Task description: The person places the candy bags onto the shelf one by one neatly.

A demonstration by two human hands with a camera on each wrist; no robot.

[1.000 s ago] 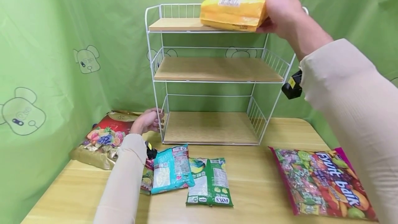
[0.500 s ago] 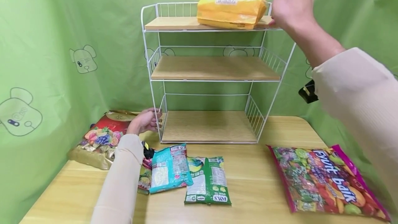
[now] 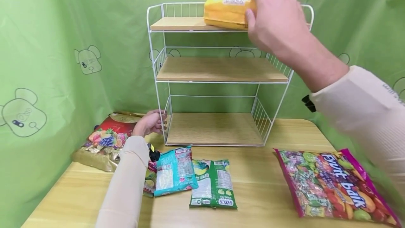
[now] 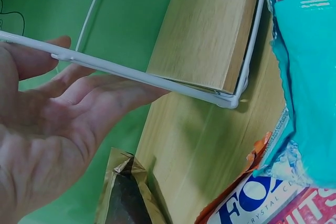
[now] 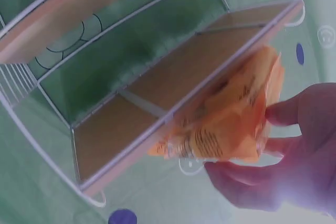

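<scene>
Yellow bag [image 3: 226,11] lies on the top shelf [image 3: 177,24] of the white wire rack [image 3: 221,69], upper centre of the head view, barcode showing. Right hand [image 3: 275,20], upper right, grasps the bag's right end, thumb on the near side, fingers bent over and behind. Left hand [image 3: 152,122], left of centre, is by the rack's left front post [image 3: 158,92], fingers passing behind it; left wrist view has them fairly straight and relaxed, not clenched; firm contact, cannot tell. Red-and-gold bag [image 3: 107,136] left on the table [image 3: 259,200], teal bag [image 3: 175,171] and green bag [image 3: 213,185] lower centre, side by side, fruit-print bag [image 3: 338,185] lower right. Right wrist view hazy, bag print unreadable there.
</scene>
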